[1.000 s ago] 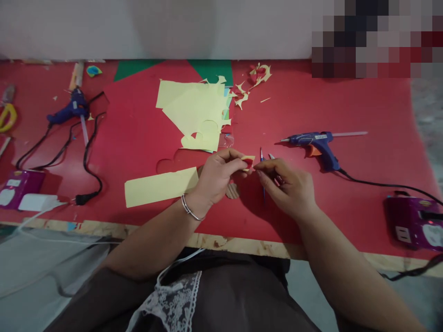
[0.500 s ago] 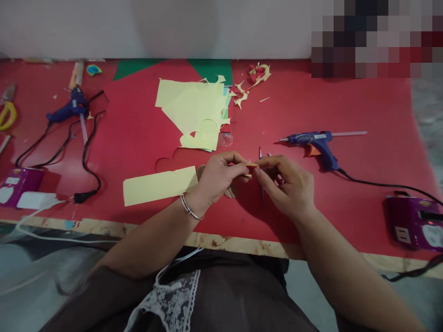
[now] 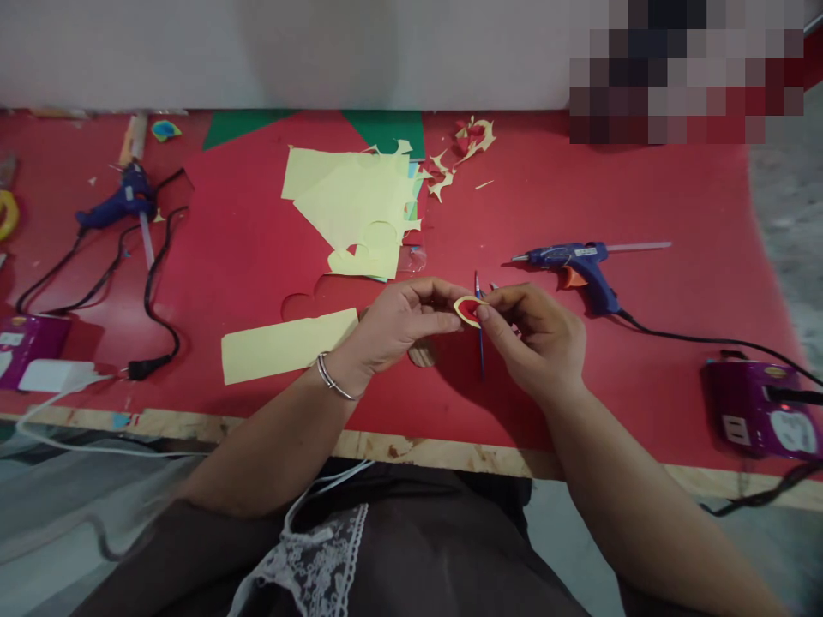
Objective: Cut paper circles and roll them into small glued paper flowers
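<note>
Fingers of the right hand (image 3: 537, 343) are closed in a pinch, thumb and forefinger gripping the right end of a small red and yellow piece (image 3: 467, 309). That piece is raised above the red tabletop (image 3: 681, 188), between the two hands, its yellow rim curving round a red middle. The left hand (image 3: 408, 321) meets it from the other side, thumb and forefinger curved toward its left edge; whether they grip it too, I cannot tell. Both forearms reach in from the near edge and slant inward, the left wrist wearing a silver bracelet (image 3: 333, 380).

A thin blue tool (image 3: 481, 347) lies below the raised piece, just beside the right thumb, its middle partly hidden. A brown striped piece (image 3: 423, 352) shows under the left hand, which covers part of it. By the left wrist is a yellow strip (image 3: 279, 350), its right end partly covered; beyond lie overlapping yellow sheets (image 3: 351, 201) and paper scraps (image 3: 472, 137). To the right, a blue glue gun (image 3: 579, 261) points its nozzle toward the hands, its cord running past the right forearm to a purple box (image 3: 762, 407). Another glue gun (image 3: 125, 197) lies far left among black cords.
</note>
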Demonstrator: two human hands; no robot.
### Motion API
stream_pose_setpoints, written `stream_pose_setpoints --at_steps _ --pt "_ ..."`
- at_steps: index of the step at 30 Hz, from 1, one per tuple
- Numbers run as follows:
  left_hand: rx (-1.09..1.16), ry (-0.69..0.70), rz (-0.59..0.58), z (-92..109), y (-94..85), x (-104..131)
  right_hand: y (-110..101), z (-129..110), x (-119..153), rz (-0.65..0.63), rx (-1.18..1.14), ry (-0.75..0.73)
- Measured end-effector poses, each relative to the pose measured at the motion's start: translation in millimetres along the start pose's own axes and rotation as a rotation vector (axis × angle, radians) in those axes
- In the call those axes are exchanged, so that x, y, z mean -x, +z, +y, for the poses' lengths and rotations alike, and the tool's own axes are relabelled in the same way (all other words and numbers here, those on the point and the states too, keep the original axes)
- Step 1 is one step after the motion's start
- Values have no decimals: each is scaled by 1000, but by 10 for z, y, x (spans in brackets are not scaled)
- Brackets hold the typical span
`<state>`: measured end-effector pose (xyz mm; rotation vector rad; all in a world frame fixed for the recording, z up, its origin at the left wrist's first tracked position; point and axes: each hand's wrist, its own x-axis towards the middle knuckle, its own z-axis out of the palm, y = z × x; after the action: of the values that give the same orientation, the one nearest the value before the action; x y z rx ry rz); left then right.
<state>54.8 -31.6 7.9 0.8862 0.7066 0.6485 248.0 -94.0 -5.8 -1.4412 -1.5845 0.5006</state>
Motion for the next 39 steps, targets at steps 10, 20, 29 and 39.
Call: stream_pose_setpoints --at_steps 10,20,29,39 --pt "-30 143 40 -122 -44 -78 11 5 -5 -38 12 19" --pt "-116 196 78 -138 -2 -75 27 8 -11 -22 92 -72" --pt "22 164 150 -177 58 -72 38 3 -7 -1 111 -89" --pt "130 142 171 -157 64 -73 44 -3 -9 -1 187 -151"
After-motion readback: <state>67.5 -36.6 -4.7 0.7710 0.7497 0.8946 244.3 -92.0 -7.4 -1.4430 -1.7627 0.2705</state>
